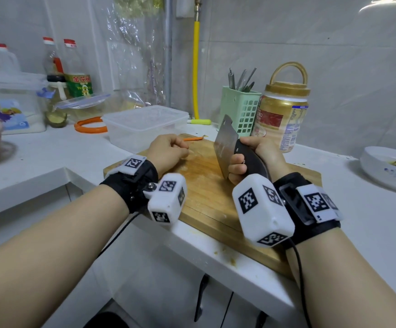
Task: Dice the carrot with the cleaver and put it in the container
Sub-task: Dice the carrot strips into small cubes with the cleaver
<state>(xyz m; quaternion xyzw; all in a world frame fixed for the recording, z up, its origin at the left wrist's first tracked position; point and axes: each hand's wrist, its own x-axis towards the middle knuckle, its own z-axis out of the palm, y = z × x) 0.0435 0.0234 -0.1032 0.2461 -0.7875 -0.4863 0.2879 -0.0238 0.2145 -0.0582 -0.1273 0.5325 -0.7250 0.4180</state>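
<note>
Both hands sit over the wooden cutting board [206,185]. On the left, the left hand [168,150] rests on the board with its fingers curled loosely under; whether it holds a bit of carrot beneath them cannot be told. Just beyond its knuckles, at the far edge of the board, lies 1 thin orange carrot strip [193,138], apart from the fingers. To the right, the right hand [251,159] grips the dark handle of the cleaver [225,145], fingers wrapped fully around it, the blade raised off the board and tilted.

The clear plastic container [145,126] stands behind the board's left corner, lid off, and looks to hold no carrot yet, though its frosted walls make this uncertain.

As a judgement, the step in hand is bringing the strip under the blade. To do it well, the left hand should draw the strip toward the middle of the board, pin it with fingertips tucked back, and the cleaver should come down square in short, even cuts, its flat guided by the knuckles.

Along the white surface [50,157], from left to right: a basket at the edge, a lidded storage box, oil bottles [78,74], an orange ring, a green utensil holder [240,110], a gold-lidded jar [284,114] and a white bowl [391,169] with scraps. Grey tiled walls and a yellow pipe [196,67] stand behind.
</note>
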